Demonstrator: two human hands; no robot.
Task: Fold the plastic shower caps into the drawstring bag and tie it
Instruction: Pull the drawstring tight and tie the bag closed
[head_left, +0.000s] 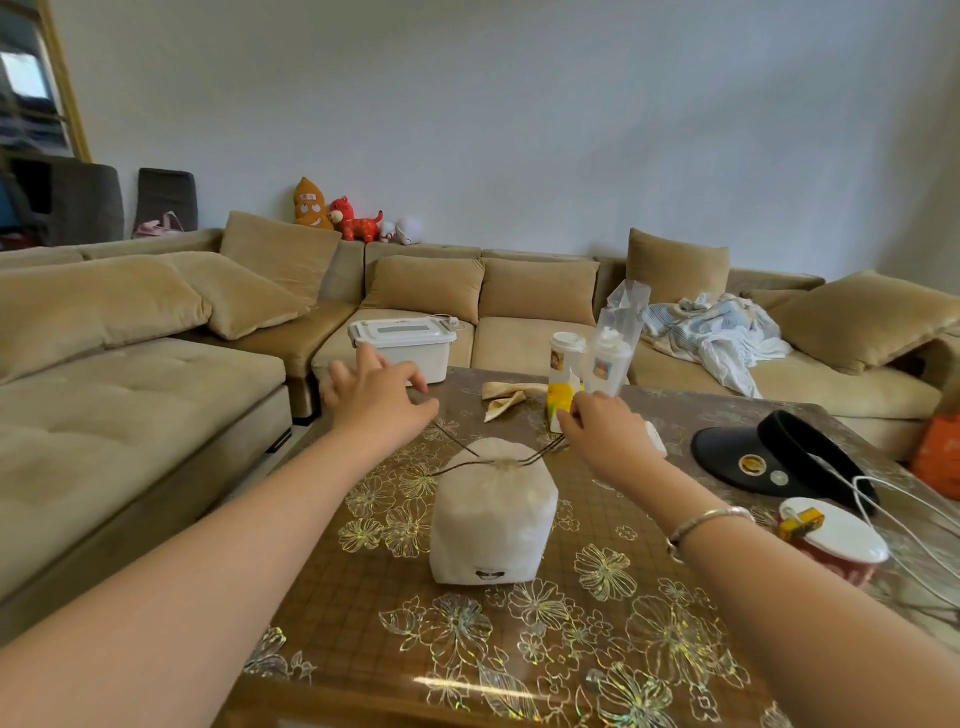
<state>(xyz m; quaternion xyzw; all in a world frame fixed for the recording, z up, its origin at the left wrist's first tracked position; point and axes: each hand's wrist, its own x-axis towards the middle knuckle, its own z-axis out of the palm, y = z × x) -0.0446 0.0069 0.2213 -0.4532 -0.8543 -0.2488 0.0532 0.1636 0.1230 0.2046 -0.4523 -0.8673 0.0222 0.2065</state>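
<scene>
drawstring bag (492, 512) upright between hands, mouth cinched | left hand (376, 397) and right hand (602, 428) each pinch a cord (457, 444), pulling apart to tighten

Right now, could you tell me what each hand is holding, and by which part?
Each hand pulls a cord of the white bag: left hand on the left cord, right hand on the right cord, near their ends.

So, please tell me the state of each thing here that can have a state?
drawstring bag: upright, full, mouth cinched shut
drawstrings: pulled outward to both sides
left hand: pinches the left string
right hand: pinches the right string
storage box: lid on
white cup: lid on
red bowl: lid on
</scene>
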